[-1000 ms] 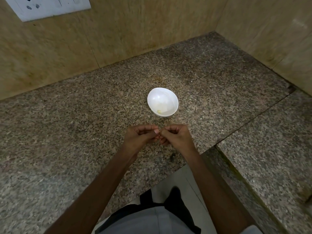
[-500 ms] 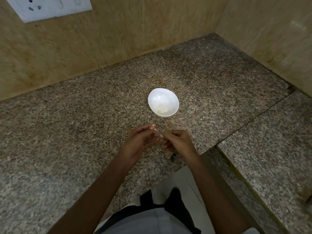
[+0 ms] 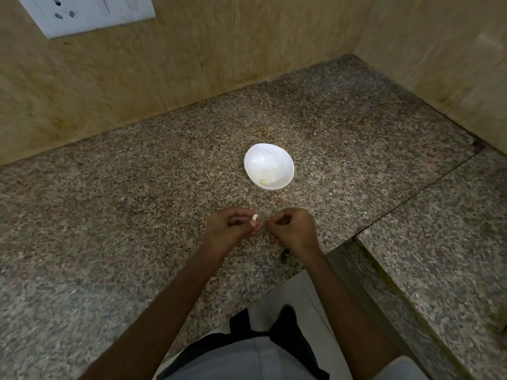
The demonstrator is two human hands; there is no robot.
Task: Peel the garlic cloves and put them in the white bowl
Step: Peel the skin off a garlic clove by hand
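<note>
Centrally, the white bowl [image 3: 274,160] stands on the speckled granite counter [image 3: 137,215], with one small pale yellow piece [image 3: 262,181] lying against its near wall. Beige tiled walls [image 3: 247,50] meet at the far right; a white switch plate [image 3: 90,12] sits far left. On the near side of the bowl, the left hand [image 3: 233,229] pinches a garlic clove [image 3: 255,216] at its fingertips. The right hand [image 3: 293,227], just beside it, has curled fingers; whether it holds anything cannot be told.

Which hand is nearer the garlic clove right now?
Left. The left hand pinches the garlic clove in its fingers; the right hand is curled just to the clove's right, not touching it.
</note>
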